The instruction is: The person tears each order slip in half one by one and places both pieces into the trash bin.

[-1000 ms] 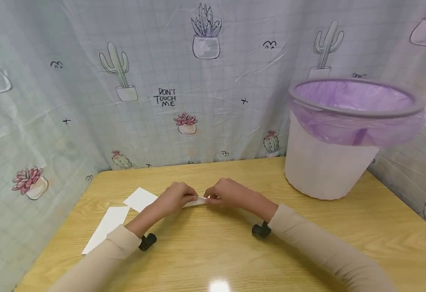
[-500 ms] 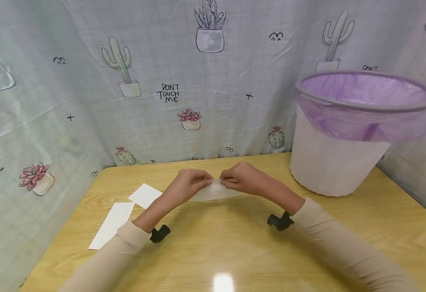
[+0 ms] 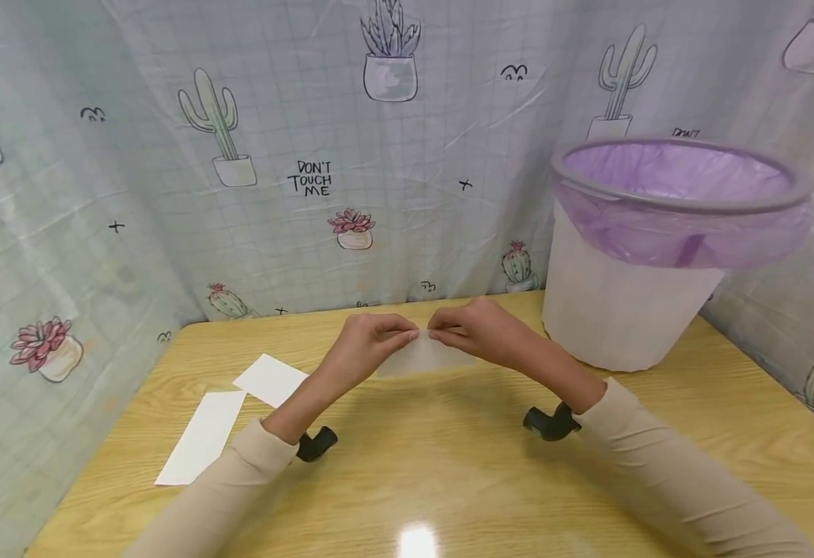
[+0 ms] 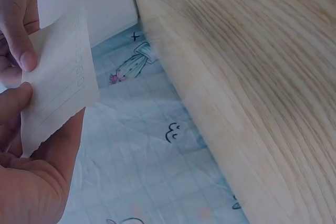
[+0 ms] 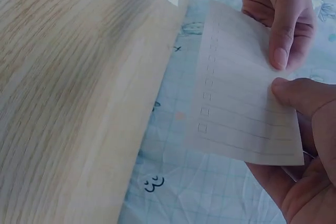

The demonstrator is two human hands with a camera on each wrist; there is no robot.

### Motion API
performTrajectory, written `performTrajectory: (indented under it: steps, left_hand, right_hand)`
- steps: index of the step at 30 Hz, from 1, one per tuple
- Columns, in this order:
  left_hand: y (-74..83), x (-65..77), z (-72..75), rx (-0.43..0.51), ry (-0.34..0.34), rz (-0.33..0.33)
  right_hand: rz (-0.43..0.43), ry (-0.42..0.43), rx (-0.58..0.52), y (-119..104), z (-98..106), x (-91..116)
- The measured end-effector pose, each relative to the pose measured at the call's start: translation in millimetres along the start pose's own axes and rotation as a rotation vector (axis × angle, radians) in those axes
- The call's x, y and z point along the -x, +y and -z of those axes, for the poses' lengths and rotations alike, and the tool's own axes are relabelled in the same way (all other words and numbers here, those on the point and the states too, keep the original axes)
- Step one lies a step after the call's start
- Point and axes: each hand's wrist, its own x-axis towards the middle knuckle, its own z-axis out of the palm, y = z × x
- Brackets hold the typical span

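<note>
Paper, a thin sheet with ruled lines and a column of small printed squares, is hanging between two hands, well to the left of the bin and raised above the table on which the bin is standing. The left hand, farther from the bin, is pinching one edge of the sheet between thumb and fingers. The right hand, nearer the bin, is pinching the same edge, and the two thumbs are lying just beside each other. The sheet is showing blurred and half see-through in the head view, so whether it is splitting between the thumbs I cannot tell. Farther left of the bin than the hands, two white slips are lying flat, their nearest corners almost meeting. A purple liner is folding over the bin's rim. Behind the bin, a curtain printed with potted plants is hanging. Left of the bin, black devices are sitting at both wrists, beside beige sleeves
</note>
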Motion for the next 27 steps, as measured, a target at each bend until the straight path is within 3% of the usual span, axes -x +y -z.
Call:
performTrajectory:
  steps: [12,21,27]
  left_hand:
    - [6.4,-7.7,-9.7,0.006,0.11,-0.077]
    - [14.5,-10.7,-7.7,0.025,0.147,-0.149]
    - [21.4,-12.5,-8.1,0.033,0.154,-0.142]
  right_hand:
    - [0.048,0.101,0.017,0,8,1]
    - [0.104,0.156,0.079,-3,17,1]
    - [0.147,0.191,0.099,-2,24,4]
